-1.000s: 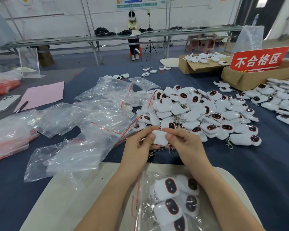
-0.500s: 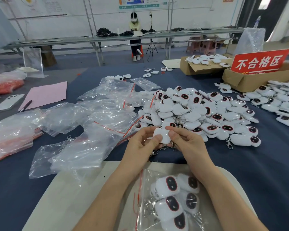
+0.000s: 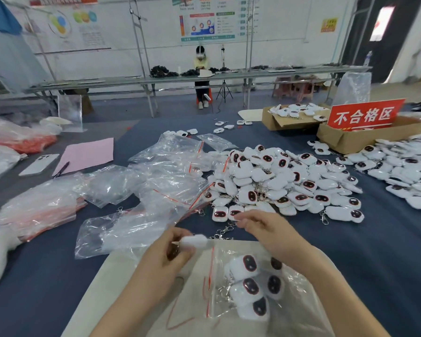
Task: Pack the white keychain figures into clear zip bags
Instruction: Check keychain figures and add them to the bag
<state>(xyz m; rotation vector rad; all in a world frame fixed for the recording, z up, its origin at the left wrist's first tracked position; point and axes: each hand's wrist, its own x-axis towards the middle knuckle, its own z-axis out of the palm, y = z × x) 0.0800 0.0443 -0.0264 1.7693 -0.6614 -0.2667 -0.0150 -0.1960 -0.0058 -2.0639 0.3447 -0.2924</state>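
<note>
1. The left hand (image 3: 163, 261) has its fingers (image 3: 180, 252) curled round one white keychain figure (image 3: 193, 240), whose face is turned away and blurred.
2. The right hand (image 3: 265, 231) is stretched forward. Its fingers (image 3: 240, 217) are smeared, so I cannot tell whether they pinch anything.
3. Just below both sets of fingers lies a clear zip bag (image 3: 299, 297) holding several figures, its near end cut off by the frame.
4. Beyond the right fingers, a loose pile of figures (image 3: 277, 176) sits on the tabletop (image 3: 387, 239).

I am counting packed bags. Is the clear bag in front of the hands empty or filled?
Filled: several white figures lie inside the zip bag. Whether its zip is closed, I cannot tell.
</note>
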